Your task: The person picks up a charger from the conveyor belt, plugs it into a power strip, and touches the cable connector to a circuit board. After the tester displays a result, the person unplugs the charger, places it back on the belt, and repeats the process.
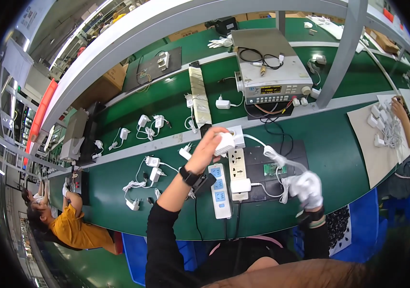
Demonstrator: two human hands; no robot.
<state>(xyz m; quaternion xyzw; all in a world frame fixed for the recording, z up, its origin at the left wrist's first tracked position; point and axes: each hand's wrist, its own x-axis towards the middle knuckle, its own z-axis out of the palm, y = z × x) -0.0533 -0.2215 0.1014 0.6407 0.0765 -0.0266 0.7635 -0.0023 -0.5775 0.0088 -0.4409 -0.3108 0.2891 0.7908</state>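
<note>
My bare left hand (208, 151), with a black watch at its wrist, is closed around a white power adapter (225, 144). The adapter is beside a white socket block (236, 136) at the top of a cream power strip (237, 165). My right hand (306, 188), in a white glove, is blurred by motion. A bundled white cable (282, 157) runs to its fingers, which look closed on it. Another white adapter (240, 186) lies at the strip's near end. Between the hands, a small green circuit board (273, 169) rests on a dark mat (298, 154).
A white power strip with blue sockets (220, 192) lies left of the cream one. Several corded adapters (153, 168) are on the green bench at left. A grey test instrument (274, 67) stands behind the shelf rail. Co-workers (78, 228) sit at left and right.
</note>
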